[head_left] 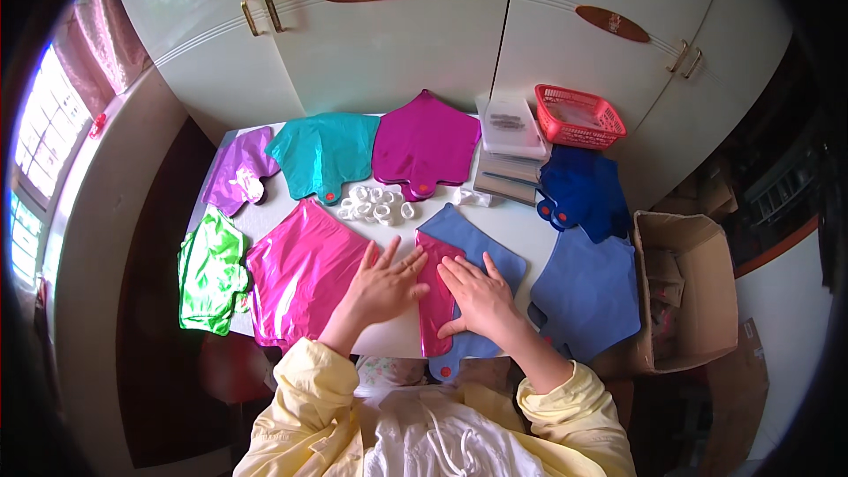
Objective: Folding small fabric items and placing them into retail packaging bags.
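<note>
My right hand [480, 298] lies flat with its fingers spread over a folded pink foil balloon [433, 274], which rests on a flat slate-blue foil balloon [473, 243]. My left hand [382, 287] is also open, fingers stretched, just left of the folded strip; whether it touches the tabletop I cannot tell. Beside its wrist lies a larger shiny pink foil sheet [300, 274], looking like more flat balloons. Neither hand grips anything. Right of my right hand another slate-blue foil balloon [587, 291] is spread out, reaching toward a cardboard box.
Purple [240, 163], teal [325, 155], magenta [424, 143], green [212, 274] and dark blue foil balloons [585, 190] edge the white table. Several white ribbon rolls [378, 203] sit mid-table. A translucent box [511, 128] and red basket [579, 119] stand behind; the cardboard box [693, 291] is right.
</note>
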Motion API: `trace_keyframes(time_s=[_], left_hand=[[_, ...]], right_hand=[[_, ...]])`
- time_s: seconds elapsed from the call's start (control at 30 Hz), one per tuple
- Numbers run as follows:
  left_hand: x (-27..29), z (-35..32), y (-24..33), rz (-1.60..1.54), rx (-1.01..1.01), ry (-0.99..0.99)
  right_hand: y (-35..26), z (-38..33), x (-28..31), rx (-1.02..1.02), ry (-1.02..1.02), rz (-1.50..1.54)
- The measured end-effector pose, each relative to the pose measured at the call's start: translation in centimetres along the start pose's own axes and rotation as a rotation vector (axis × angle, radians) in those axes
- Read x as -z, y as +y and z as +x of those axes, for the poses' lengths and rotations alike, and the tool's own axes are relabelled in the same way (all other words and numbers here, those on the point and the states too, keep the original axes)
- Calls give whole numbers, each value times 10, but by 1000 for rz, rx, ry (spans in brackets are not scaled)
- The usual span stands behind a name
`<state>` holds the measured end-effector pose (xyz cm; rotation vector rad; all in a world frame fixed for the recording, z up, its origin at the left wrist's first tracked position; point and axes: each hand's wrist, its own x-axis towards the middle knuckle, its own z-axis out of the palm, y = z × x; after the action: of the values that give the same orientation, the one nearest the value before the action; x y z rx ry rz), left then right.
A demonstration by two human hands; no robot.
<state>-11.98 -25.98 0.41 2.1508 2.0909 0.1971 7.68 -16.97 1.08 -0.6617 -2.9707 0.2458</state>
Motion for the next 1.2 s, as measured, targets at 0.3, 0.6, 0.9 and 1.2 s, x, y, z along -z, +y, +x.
trace_keyframes(time_s=[0.3,0.6,0.9,1.2], left_hand=[[-8,25,-17,16,38,38],[10,4,6,93,-101,-93],[6,-11,27,77,-225,-85],[1,-3,23,116,-189,-50]], right_hand=[[-1,-1,1,-2,-7,3],[6,-4,1,23,-8,45],[1,-4,7,12,-97,6],[-12,-5,12,-5,-208,-100]])
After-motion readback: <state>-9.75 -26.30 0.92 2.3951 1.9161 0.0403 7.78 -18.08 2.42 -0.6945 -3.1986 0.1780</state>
